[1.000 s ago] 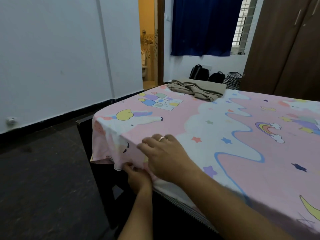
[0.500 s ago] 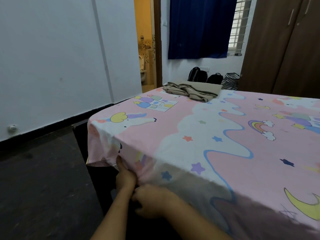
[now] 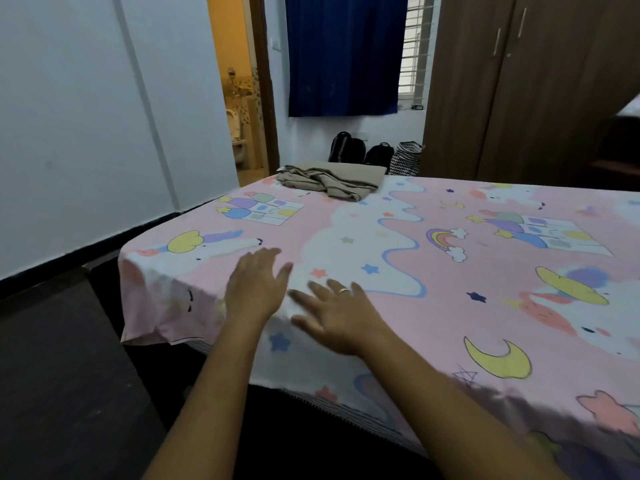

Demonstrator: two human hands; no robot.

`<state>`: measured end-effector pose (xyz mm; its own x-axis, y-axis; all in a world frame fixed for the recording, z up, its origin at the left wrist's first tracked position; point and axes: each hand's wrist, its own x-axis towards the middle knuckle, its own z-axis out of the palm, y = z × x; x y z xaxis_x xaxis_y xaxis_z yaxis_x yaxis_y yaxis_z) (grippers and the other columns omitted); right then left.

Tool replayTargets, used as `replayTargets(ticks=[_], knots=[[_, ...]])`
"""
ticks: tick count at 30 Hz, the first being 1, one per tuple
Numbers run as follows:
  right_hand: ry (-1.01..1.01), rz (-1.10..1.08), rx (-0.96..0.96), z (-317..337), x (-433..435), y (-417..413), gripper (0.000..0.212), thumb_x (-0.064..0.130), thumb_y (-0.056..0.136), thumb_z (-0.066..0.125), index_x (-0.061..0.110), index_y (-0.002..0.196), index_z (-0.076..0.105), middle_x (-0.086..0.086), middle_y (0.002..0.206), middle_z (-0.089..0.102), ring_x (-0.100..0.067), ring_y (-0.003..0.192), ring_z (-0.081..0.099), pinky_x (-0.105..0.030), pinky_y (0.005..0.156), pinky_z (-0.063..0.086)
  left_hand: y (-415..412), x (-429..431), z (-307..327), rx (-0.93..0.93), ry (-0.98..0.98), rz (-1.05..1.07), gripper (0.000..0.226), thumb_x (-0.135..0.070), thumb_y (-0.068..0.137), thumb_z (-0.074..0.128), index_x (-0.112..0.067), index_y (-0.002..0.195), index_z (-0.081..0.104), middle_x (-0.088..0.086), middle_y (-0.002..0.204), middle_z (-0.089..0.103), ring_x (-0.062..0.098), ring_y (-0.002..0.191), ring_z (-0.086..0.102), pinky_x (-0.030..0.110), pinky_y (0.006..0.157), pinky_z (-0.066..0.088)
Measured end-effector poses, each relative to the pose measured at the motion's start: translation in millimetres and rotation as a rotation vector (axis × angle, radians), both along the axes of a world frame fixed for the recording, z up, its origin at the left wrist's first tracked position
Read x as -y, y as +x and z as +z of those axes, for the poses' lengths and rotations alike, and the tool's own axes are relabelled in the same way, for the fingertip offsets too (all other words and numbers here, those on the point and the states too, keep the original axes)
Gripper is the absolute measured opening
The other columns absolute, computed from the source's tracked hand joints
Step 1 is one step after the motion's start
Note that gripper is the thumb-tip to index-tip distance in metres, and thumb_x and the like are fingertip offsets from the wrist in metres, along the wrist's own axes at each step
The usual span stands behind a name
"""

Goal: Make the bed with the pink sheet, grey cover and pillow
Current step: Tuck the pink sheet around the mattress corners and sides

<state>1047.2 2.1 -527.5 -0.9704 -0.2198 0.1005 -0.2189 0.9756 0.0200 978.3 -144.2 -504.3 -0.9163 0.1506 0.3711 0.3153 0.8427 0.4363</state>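
Two bare hands lie flat, fingers spread wide and holding nothing, on the pink sheet point(image 3: 398, 271) near the bed's corner. Left hand point(image 3: 256, 289) sits just beside the right hand point(image 3: 337, 322) (a ring on one finger). Beyond the fingertips, well apart, a crumpled grey cover point(image 3: 325, 181) rests at the far edge.
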Motion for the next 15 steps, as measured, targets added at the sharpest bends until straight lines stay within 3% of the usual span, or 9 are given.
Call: replayTargets(ticks=[2,5,8,10,11,13,15], knots=[[0.072,0.063,-0.045,0,6,8,0.072,0.068,0.086,0.027,0.037,0.149,0.013,-0.002,0.160,0.009,-0.026,0.145,0.013,-0.052,0.113,0.009,0,-15,-8,0.189,-0.168,-0.023,0.049,-0.051,0.098,0.029,-0.032,0.142,0.037,-0.004,0.154,0.029,0.024,0.143,0.019,0.041,0.114,0.016],[-0.010,0.183,0.033,3,11,22,0.073,0.052,0.087,0.055,0.029,0.149,0.024,-0.001,0.160,0.010,-0.021,0.146,0.011,-0.049,0.117,0.003,1,-17,-13,0.305,-0.176,-0.023,0.050,-0.052,0.099,0.021,-0.038,0.146,0.026,-0.009,0.159,0.012,0.023,0.146,0.005,0.042,0.117,0.003],[-0.520,0.349,0.308,28,2,34,0.040,0.036,0.090,0.061,0.023,0.128,0.061,0.001,0.143,0.049,-0.016,0.132,0.041,-0.039,0.116,0.024,3,-15,-7,0.392,-0.225,0.021,0.053,-0.055,0.098,0.020,-0.037,0.149,0.019,-0.008,0.160,0.005,0.026,0.146,0.001,0.046,0.117,0.002],[-0.796,0.252,0.266,44,-23,39,0.030,0.030,0.092,0.061,0.018,0.118,0.068,0.000,0.124,0.065,-0.011,0.116,0.056,-0.024,0.103,0.039,7,-22,0,0.432,-0.288,0.100,0.055,-0.054,0.097,0.026,-0.034,0.149,0.019,-0.003,0.159,0.008,0.030,0.145,0.004,0.049,0.116,0.006],[-0.797,0.150,0.162,49,-40,41,0.031,0.031,0.092,0.060,0.019,0.121,0.066,0.002,0.125,0.064,-0.009,0.116,0.055,-0.017,0.099,0.039,10,-30,3,0.422,-0.316,0.107,0.055,-0.052,0.097,0.030,-0.032,0.148,0.023,-0.002,0.158,0.012,0.031,0.145,0.007,0.049,0.115,0.008],[-0.515,-0.079,-0.011,47,-78,41,0.044,0.041,0.094,0.052,0.025,0.135,0.052,0.007,0.142,0.049,-0.010,0.132,0.042,-0.021,0.105,0.030,15,-57,9,0.338,-0.352,-0.008,0.052,-0.046,0.096,0.037,-0.034,0.146,0.028,-0.003,0.158,0.014,0.026,0.145,0.010,0.047,0.116,0.010],[-0.294,-0.208,0.063,33,-101,46,0.054,0.049,0.098,0.040,0.026,0.147,0.034,0.005,0.154,0.030,-0.014,0.142,0.025,-0.030,0.113,0.021,24,-85,11,0.278,-0.330,-0.167,0.052,-0.046,0.097,0.038,-0.035,0.146,0.027,-0.006,0.159,0.009,0.020,0.146,0.008,0.046,0.117,0.009]])
